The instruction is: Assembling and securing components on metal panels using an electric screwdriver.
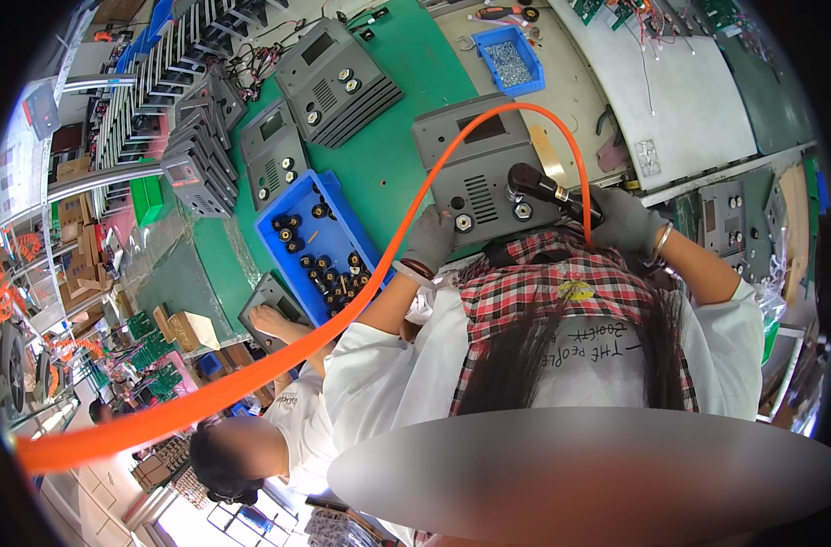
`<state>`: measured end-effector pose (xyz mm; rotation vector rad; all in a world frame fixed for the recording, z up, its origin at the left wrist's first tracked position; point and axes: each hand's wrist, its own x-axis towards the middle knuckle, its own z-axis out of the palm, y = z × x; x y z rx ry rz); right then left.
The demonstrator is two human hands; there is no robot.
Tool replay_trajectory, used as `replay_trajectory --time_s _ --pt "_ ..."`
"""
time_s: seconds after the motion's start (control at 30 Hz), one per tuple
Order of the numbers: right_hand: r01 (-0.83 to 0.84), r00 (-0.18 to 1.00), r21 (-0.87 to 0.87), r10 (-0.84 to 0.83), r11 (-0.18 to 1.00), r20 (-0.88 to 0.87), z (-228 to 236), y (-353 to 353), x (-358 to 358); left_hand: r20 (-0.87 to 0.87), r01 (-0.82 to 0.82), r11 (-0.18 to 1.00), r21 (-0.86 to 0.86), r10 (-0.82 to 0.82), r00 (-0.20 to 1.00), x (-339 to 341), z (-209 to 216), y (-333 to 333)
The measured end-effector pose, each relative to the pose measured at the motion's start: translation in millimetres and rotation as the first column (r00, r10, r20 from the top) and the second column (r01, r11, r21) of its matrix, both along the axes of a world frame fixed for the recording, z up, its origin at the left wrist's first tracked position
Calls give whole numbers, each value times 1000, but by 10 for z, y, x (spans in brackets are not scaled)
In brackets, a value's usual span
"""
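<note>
A grey panel with a window, slots and metal fittings lies on the green mat in front of me. My gloved left hand grips its near left edge beside a round fitting. In my gloved right hand is a black air ratchet wrench, my fingers closed round its handle. The tool's head sits over the panel at its right fittings, just above a brass-centred nut. Whether the head touches a fitting, I cannot tell. An orange air hose arches from the tool over the panel and off to the left.
Left of the panel stands a blue bin of black knob-like parts. Grey panels are stacked farther back. A small blue tray holds screws, near a screwdriver. At lower left, a co-worker's hand touches another grey panel.
</note>
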<state>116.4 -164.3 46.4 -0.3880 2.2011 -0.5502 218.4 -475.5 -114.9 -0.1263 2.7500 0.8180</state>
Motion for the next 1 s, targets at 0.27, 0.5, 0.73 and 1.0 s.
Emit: replay_trajectory --time_s 0.27,0.5,0.73,1.0 --pt "-227 974 146 225 963 30 -124 123 -6 -404 185 974 -130 -222 887 -18 177 -67" --pt "-299 952 203 306 933 -5 -262 154 21 552 -622 103 776 366 749 -193 272 113" --pt "-323 939 208 341 923 -53 -384 196 55 453 -580 139 802 490 744 -117 106 186" --pt "-341 927 236 367 910 -77 -162 110 12 404 -512 187 839 416 814 -224 6 150"
